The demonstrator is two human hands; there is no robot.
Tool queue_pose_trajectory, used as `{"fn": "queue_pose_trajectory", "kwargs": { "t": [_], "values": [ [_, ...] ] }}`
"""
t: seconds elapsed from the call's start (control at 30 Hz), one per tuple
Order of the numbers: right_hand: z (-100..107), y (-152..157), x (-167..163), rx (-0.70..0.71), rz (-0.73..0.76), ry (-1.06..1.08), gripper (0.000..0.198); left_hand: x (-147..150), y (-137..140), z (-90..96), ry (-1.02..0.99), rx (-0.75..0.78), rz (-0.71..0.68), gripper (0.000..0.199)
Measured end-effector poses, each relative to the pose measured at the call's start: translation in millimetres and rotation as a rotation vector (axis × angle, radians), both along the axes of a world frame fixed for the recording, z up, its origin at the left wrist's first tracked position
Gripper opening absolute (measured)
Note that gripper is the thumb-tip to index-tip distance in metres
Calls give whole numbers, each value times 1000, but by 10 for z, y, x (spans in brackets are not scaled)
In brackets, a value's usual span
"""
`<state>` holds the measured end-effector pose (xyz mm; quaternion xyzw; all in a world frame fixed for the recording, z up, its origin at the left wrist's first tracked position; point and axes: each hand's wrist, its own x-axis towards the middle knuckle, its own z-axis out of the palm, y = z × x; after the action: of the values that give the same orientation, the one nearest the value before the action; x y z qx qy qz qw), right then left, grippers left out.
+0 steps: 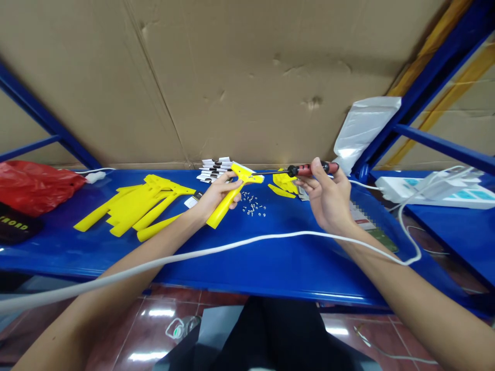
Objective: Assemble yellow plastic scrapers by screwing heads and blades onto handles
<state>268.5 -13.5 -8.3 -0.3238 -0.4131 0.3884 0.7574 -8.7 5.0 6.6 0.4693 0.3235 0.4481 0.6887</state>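
My left hand (219,194) is closed around a yellow scraper (226,206), its wide head tilted up and to the right. In my right hand (328,198) is a screwdriver (305,169) with a red and black handle, held level. Its thin shaft points left, and the tip meets the scraper's head near a screw spot. Below the head, small loose screws (253,207) lie scattered on the blue shelf (247,263). Several yellow scraper handles (143,203) are piled left of my left hand. Small yellow plates (284,183) lie behind the screwdriver.
Black-and-white packets (214,169) are stacked by the cardboard wall (247,77). A red plastic bag (38,185) and a dark cap (17,226) sit at far left. White power strips (436,191) lie at right. A white cable (232,246) crosses in front of both forearms.
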Motion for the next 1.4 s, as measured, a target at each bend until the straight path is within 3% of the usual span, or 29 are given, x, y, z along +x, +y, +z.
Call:
{"fn": "queue_pose_trajectory", "kwargs": {
  "t": [0.47,0.87,1.1,1.4],
  "values": [
    [4,-17,-7,-12,-111,-1,58,43,-24,13,111,-83,-93,40],
    [38,-92,-63,174,-284,-256,56,52,-31,13,157,-124,-73,37],
    [53,-133,-99,228,-245,-252,48,46,-16,-12,168,-100,-71,39],
    [64,-152,-108,198,-234,-241,51,52,-37,-21,177,-97,-89,38]
  ]
}}
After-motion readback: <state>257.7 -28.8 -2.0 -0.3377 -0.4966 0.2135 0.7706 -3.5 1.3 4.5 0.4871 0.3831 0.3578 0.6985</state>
